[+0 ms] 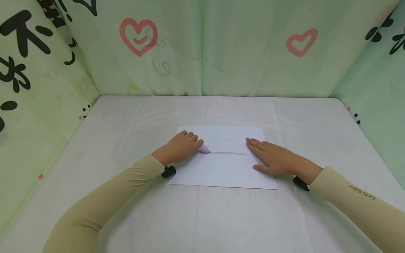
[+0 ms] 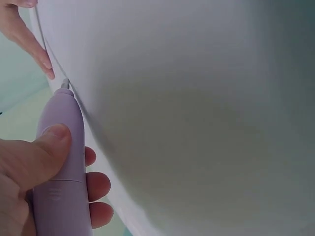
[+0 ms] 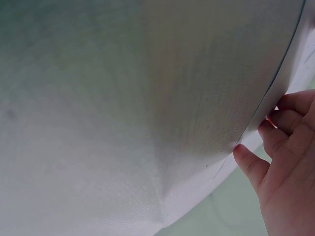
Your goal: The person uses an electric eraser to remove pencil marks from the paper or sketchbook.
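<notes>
My left hand [image 1: 181, 147] grips a lilac pen-shaped tool [image 2: 63, 147]. In the left wrist view the thumb lies along its barrel and the fingers wrap round the other side. A narrow metal tip [image 2: 65, 83] sticks out of its front end, at or just above the paper. On the white sheet of paper [image 1: 221, 174], a thin grey line [image 1: 228, 153] runs from near that tip toward the right hand. My right hand [image 1: 274, 158] rests palm down on the paper's right side, fingers extended and thumb spread; the right wrist view shows its fingertips [image 3: 241, 148] touching the surface.
The sheet lies on a table [image 1: 152, 218] covered with a creased white cloth. Green printed curtains [image 1: 240, 63] with red hearts and black lettering stand along the back and both sides. Each wrist carries a small black device [image 1: 168, 172].
</notes>
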`<state>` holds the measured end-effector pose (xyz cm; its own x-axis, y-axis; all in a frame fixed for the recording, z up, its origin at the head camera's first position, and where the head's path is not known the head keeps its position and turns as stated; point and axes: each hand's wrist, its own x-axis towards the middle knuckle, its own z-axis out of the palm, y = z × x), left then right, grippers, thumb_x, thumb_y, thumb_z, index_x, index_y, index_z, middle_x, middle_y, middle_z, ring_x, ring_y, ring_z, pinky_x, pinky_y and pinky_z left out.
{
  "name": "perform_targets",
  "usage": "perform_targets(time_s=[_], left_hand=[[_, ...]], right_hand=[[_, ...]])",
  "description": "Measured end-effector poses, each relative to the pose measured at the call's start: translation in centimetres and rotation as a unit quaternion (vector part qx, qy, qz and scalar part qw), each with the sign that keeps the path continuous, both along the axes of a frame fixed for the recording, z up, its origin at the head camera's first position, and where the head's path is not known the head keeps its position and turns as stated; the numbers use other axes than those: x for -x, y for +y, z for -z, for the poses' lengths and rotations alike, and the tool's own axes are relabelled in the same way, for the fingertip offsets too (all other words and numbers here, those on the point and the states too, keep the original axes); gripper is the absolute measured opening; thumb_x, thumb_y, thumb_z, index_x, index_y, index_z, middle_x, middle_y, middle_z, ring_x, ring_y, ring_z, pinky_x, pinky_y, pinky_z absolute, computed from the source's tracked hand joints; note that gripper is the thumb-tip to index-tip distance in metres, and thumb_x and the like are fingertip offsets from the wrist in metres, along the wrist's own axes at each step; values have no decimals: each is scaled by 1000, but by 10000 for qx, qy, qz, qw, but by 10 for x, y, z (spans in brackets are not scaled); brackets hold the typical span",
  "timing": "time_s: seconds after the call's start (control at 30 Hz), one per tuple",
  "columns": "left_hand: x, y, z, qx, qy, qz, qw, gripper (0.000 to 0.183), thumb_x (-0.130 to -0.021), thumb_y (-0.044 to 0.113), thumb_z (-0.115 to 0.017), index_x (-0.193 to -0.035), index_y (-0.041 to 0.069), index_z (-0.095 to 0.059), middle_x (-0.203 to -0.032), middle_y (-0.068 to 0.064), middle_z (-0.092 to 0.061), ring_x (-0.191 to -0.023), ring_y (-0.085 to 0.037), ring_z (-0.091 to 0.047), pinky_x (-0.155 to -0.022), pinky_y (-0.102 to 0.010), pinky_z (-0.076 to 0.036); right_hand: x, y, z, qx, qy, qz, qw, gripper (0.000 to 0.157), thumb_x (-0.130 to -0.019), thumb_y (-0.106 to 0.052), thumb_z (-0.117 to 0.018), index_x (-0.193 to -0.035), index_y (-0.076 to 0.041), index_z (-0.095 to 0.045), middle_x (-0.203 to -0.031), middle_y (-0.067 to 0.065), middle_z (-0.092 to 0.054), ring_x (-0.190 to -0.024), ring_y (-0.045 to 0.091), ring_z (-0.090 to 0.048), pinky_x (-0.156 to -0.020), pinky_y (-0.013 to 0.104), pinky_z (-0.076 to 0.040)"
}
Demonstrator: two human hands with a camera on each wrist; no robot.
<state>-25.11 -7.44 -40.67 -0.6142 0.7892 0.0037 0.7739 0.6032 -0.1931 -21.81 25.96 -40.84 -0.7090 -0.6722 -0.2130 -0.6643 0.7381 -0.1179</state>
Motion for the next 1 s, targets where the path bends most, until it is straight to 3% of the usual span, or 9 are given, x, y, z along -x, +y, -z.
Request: perform_targets(time_s=[0.7, 1.0], left_hand=[[4, 0, 2, -58, 143, 100, 9998, 13, -92, 19, -59, -102, 11, -56, -88, -4, -62, -82, -20, -57, -76, -31, -42], [0, 0, -3, 22, 129, 99, 9999, 14, -92, 19, -59, -104, 11, -57, -89, -4, -62, -84, -20, -58, -77, -32, -43]], right_hand=[[0, 1, 1, 58, 89, -69, 9999, 73, -94, -37, -53, -147, 3, -21, -156, 18, -19, -143, 34, -22, -111, 51, -26], [1, 0, 2, -1, 3, -21, 10000, 74, -94, -37, -53, -148, 1, -20, -157, 16, -18, -144, 33, -21, -113, 49, -24]])
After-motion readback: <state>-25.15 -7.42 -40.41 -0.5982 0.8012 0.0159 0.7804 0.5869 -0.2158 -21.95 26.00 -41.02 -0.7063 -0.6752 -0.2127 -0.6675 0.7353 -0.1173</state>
